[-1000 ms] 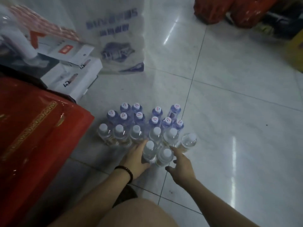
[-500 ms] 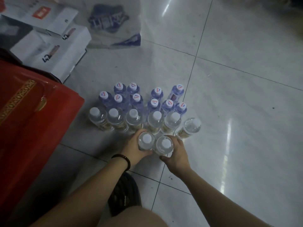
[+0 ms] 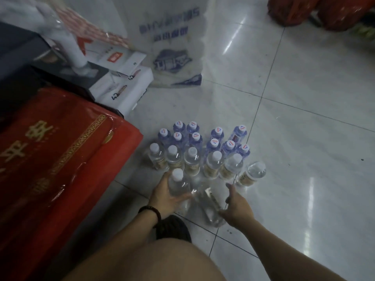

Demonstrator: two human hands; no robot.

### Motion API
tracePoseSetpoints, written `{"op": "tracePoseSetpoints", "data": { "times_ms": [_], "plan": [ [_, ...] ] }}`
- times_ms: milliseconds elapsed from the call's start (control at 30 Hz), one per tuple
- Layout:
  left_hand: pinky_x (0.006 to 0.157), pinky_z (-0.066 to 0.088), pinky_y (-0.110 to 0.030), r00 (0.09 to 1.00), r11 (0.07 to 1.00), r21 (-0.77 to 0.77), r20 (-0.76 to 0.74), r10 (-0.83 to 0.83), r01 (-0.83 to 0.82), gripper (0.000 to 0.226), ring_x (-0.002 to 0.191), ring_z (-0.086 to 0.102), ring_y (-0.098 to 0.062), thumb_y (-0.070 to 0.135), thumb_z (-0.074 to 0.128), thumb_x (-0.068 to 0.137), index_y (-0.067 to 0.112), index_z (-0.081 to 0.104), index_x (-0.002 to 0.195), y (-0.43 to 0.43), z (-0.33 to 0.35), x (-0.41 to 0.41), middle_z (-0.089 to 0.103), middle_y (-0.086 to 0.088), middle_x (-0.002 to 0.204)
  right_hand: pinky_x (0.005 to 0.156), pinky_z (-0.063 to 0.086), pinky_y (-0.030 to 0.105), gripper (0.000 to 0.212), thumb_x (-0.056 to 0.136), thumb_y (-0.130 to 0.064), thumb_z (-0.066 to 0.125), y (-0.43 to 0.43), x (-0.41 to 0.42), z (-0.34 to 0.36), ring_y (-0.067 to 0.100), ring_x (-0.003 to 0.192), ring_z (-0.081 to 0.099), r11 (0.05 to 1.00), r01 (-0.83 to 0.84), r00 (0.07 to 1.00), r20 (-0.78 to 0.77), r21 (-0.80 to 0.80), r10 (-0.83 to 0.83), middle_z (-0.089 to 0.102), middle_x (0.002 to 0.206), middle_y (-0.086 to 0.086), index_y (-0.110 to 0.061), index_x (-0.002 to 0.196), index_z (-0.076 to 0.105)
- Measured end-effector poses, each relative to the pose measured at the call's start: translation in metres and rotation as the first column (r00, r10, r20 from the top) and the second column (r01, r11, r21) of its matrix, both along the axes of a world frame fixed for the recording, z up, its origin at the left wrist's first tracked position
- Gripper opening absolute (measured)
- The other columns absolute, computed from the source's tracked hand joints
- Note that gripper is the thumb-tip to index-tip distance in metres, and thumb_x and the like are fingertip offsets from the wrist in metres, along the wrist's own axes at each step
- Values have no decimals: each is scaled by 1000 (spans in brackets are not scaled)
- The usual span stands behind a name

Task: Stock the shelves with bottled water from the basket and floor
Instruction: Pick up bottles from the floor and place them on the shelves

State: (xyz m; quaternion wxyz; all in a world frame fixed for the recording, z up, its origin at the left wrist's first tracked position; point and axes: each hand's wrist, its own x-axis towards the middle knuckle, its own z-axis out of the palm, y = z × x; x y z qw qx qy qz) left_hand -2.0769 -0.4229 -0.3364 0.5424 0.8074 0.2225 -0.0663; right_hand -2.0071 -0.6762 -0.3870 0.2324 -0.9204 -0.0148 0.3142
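At your far left sits a red box [image 3: 60, 159], with white boxes [image 3: 125, 86] behind it and a printed white bag [image 3: 174, 47] beyond them; no shelf or basket shows here. The water stands on the tiled floor [image 3: 304, 138] just to the right of the red box. Your left hand [image 3: 165, 196] is wrapped round the body of a white-capped bottle [image 3: 178, 184], held upright at the near edge of the cluster. Beside it your right hand [image 3: 238, 208] cups the lower end of a tilted bottle [image 3: 209, 207]. That bottle is blurred by motion, and your fingers seem curled about it with the forefinger out straight. Treat these as full: probably weighty for their size, with thin smooth walls that likely give under a hard squeeze and could slip from a loose palm. I'd take each round the middle of the body, or hook your fingers under the collar below the cap; one per hand looks safest. By count, six clear bottles [image 3: 191, 161] stand in the near row, and the end bottle [image 3: 251, 173] sits a little apart on the right. With your two that makes eight. Behind them ten blue bottles [image 3: 229, 148] with logo caps stand packed close. At the top far right lie red bags [image 3: 294, 11].
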Motion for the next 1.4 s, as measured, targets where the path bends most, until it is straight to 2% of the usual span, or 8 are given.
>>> {"op": "tracePoseSetpoints", "data": {
  "times_ms": [200,467,633,800,900,1067,1167,1400],
  "plan": [
    [84,59,-30,991,996,9,-105,89,-88,65,105,71,-6,53,96,63,35,59,114,6,-17,-37,73,13,114,87,62,42,107,51,-74,84,36,-35,-44,25,108,67,999,-24,990,-138,-30,19,60,125,4,-23,140,55],
    [86,61,-35,980,981,-71,-101,171,-179,71,102,73,-9,64,89,55,36,60,113,25,-34,-43,76,11,111,91,51,41,88,74,-76,72,87,-60,-65,29,117,59,934,-200,980,-40,-297,197,53,129,5,-26,138,38],
    [67,53,-13,982,976,-122,-85,171,-181,63,87,72,4,54,96,60,34,61,108,26,-22,-50,77,16,99,83,58,39,76,69,-59,84,85,-50,-57,27,107,65,984,-109,990,-100,-143,95,62,119,5,-23,125,47],
    [87,63,-44,966,945,-199,-55,253,-259,70,99,77,-14,65,98,48,45,68,107,36,-2,-60,80,10,106,63,61,36,66,56,-48,91,84,-46,-11,19,78,71,989,11,994,-107,147,5,70,95,-3,-27,104,50],
    [89,63,-47,938,915,-221,-9,345,-339,62,100,77,-16,50,101,56,38,72,109,46,35,-65,81,8,104,57,59,31,56,65,-46,93,93,-46,42,13,66,74,908,60,994,-109,415,-16,75,89,-1,-24,102,57],
    [75,61,-39,832,797,-362,94,547,-483,30,93,79,-27,30,94,75,34,80,101,61,134,-74,82,-1,96,94,62,49,51,82,-31,73,126,-44,153,27,106,75,616,90,979,-182,783,90,79,113,6,-24,132,61],
    [77,61,-38,789,796,-387,225,571,-466,17,90,78,-23,25,84,84,37,80,95,72,211,-89,82,1,94,88,62,39,47,94,-6,68,148,-46,220,27,110,75,501,-2,966,-128,865,225,77,119,8,-17,137,53],
    [92,63,-50,683,825,-368,465,563,-430,47,109,77,-26,35,83,83,33,67,128,81,364,-155,79,-4,120,85,65,49,63,84,-15,83,209,-84,383,30,101,78,302,-273,896,127,913,426,72,120,14,-23,133,45]
  ]
}}
